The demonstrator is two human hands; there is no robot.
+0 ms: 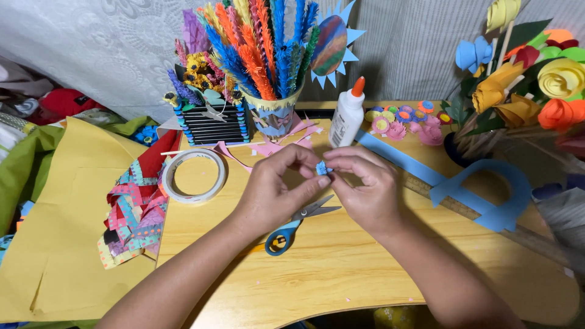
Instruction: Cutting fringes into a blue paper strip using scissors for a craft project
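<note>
My left hand (277,186) and my right hand (364,186) meet over the middle of a wooden table (341,274). Between their fingertips they pinch a small blue paper piece (322,168), rolled or fringed; its exact shape is too small to tell. Just below the hands lie scissors (297,221) with blue and yellow handles, blades pointing right. A white glue bottle (348,116) with an orange cap stands just behind the hands.
A tape roll (194,176) lies to the left, beside patterned paper scraps (133,216) and yellow paper (58,244). A cup of fringed paper stems (268,55) stands at the back. Small paper flowers (402,119), a blue paper strip (402,159), a ruler (463,210) and a paper bouquet (524,79) are on the right.
</note>
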